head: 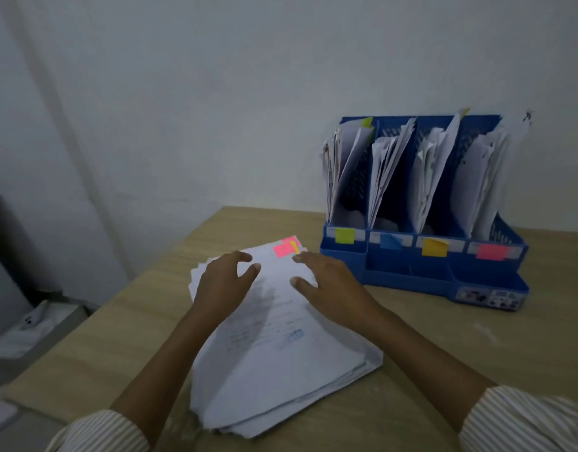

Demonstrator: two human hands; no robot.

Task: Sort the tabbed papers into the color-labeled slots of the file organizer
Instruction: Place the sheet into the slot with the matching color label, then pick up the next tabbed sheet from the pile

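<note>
On the bench point(124, 321), your left hand point(220, 282) and right hand point(330, 282) are resting released on the paper stack point(281, 363), the file organizer point(421, 265) sitting at two o'clock.

Office-type spot: wood desk point(476, 350), blue file organizer point(411, 272) w/ papers, plain wall point(216, 93).

Wooden table point(444, 337) — bearing a paper stack point(281, 370) and blue file organizer point(411, 272).
</note>
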